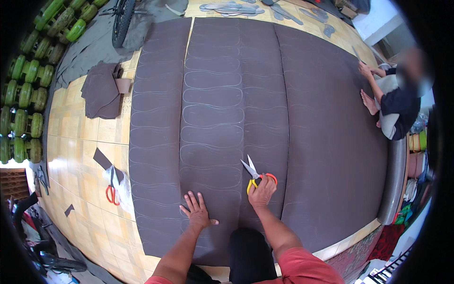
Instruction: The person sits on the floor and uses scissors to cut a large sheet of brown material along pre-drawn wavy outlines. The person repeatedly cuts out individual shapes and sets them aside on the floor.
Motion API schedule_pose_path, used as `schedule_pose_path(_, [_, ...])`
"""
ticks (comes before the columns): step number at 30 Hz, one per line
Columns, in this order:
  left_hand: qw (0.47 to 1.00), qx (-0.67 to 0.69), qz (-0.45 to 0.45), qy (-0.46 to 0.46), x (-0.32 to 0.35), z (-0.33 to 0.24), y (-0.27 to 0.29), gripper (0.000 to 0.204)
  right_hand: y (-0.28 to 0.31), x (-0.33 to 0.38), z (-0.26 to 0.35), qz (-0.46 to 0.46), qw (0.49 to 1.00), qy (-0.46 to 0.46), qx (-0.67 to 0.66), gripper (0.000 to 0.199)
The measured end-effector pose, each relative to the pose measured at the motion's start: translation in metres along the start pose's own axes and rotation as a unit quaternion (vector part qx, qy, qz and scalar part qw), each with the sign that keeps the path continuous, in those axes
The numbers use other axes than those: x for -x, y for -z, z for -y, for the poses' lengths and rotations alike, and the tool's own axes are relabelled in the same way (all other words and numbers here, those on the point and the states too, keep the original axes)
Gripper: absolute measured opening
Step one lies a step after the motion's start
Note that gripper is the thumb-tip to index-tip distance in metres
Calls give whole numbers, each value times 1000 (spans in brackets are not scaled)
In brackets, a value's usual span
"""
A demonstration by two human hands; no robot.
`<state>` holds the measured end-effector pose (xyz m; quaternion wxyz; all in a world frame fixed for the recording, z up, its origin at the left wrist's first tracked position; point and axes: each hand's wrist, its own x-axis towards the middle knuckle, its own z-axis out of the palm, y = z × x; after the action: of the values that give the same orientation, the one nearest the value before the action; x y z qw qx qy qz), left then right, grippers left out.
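A large dark brown sheet lies on the floor before me, marked with rows of pale sole-shaped outlines over its left and middle parts. My left hand rests flat on it, fingers spread, over the lower outlines. To its right, my right hand grips a pair of scissors with red-orange and yellow handles. The scissor blades stand apart and point away from me, just above or on the sheet; I cannot tell which. Long dark lines run lengthwise through the sheet, and at the far left a gap shows the tiles.
On the tiled floor at left are stacked brown pieces and red-handled scissors by a plastic bag. Green gas cylinders line the far left. A person sits at the right edge beside a roll. Grey sole shapes lie at the back.
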<state>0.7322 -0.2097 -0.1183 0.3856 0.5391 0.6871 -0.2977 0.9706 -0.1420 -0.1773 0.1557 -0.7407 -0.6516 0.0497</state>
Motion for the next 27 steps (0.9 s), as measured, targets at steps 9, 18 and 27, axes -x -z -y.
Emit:
schedule_pose_path(9, [994,-17,-108,0,-5,6,-14,167,4,1,-1,-46,995,-9,-84,50])
schedule_pose_path(18, [934,62,-347,-57,63,-39,-125,73,91,126,-139,24,997,66,-39,44])
schedule_pose_path(27, [910,142,-377,-99,150,-89,-300,63,139,206,-193,69,995,26,-62,56])
